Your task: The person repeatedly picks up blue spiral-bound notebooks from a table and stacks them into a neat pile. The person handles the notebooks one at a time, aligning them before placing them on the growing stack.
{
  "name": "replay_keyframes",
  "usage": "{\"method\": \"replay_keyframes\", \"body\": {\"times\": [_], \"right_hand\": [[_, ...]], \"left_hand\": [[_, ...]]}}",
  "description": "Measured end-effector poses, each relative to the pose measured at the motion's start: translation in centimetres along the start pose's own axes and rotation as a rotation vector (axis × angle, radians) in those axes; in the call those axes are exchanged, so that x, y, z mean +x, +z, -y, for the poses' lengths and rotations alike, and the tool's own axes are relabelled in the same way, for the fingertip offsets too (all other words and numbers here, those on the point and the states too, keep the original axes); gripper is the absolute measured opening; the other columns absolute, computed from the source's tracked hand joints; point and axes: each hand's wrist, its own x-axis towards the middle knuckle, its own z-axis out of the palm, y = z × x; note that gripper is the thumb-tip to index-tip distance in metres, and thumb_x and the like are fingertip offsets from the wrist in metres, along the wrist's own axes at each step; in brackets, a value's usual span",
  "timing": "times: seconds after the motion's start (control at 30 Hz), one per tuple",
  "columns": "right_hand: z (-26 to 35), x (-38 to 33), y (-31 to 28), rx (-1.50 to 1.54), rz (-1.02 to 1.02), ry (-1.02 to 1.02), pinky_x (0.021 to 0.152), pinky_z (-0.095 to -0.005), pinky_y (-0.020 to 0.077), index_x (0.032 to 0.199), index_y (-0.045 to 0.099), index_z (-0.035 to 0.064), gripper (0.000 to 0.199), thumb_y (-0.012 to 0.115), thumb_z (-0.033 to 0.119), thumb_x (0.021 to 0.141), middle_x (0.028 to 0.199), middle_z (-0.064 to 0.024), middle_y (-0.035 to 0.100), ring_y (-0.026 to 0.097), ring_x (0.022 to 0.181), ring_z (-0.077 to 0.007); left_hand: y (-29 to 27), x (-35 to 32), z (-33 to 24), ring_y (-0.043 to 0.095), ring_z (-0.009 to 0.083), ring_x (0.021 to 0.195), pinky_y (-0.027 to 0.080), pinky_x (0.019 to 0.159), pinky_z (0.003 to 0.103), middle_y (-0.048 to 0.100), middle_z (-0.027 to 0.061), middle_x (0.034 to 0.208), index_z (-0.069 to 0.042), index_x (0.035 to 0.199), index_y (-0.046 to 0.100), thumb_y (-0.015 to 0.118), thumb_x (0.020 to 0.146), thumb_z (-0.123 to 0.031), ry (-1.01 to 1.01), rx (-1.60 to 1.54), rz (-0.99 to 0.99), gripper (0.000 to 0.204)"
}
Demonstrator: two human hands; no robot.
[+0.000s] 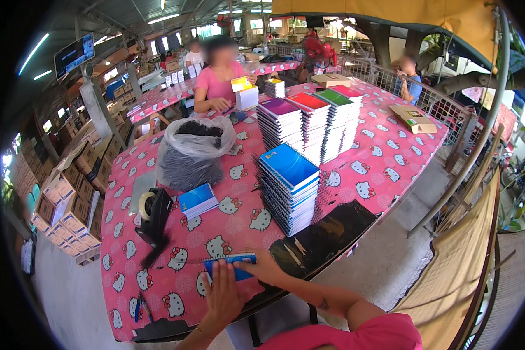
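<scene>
A blue-covered spiral notebook (230, 265) lies at the table's near edge. My left hand (223, 294) rests on its near side, fingers stretched out over the cover. My right hand (263, 269) grips the notebook's right end between thumb and fingers. A thin dark line, perhaps coil wire, runs out to the left from its top edge; it is too small to make out. Beyond my hands stands a tall stack of blue spiral notebooks (289, 189). A short pile of blue-covered books (198, 201) lies to the left of it.
Left of centre are a tape dispenser (153, 213) and a clear bag of dark coils (192, 154). Purple (280, 119), red (310, 119) and green (339, 119) notebook stacks stand farther back. Pens (143, 307) lie front left. A co-worker (219, 81) handles yellow-topped books across the table.
</scene>
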Motion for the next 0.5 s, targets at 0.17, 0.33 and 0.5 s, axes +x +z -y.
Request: {"method": "replay_keyframes", "body": {"times": [0.17,0.33,0.5], "right_hand": [[1.1,-0.2,0.1,-0.072,0.002,0.014,0.08,-0.0295,0.0521,0.114,0.07,0.0017,0.028,0.073,0.014,0.089,0.096,-0.0076,0.073,0.065,0.086,-0.0111],[0.5,-1.1,0.2,-0.065,0.042,0.081,0.081,-0.0291,0.0517,0.114,0.07,0.0028,0.028,0.073,0.013,0.089,0.096,-0.0074,0.073,0.065,0.088,-0.0109],[-3.7,-0.5,-1.3,-0.061,0.169,-0.053,0.082,-0.0296,0.0512,0.118,0.069,0.0033,0.028,0.071,0.012,0.091,0.098,-0.0078,0.073,0.064,0.091,-0.0111]], "left_hand": [[-1.6,3.0,1.3,0.027,0.0432,0.148,0.011,0.116,0.067,0.035,0.0283,0.154,0.01,0.145,0.038,0.039,0.101,-0.057,-0.094,-0.256,-0.095,0.08],[-2.4,3.0,0.6,0.031,0.0435,0.145,0.012,0.117,0.066,0.039,0.0257,0.152,0.006,0.146,0.04,0.04,0.102,-0.05,-0.116,-0.343,-0.075,0.071],[-1.1,2.4,1.7,0.057,0.0343,0.119,0.016,0.118,0.063,0.063,0.017,0.124,-0.003,0.126,0.059,0.057,0.097,-0.034,-0.048,-0.429,-0.099,0.042]]}}
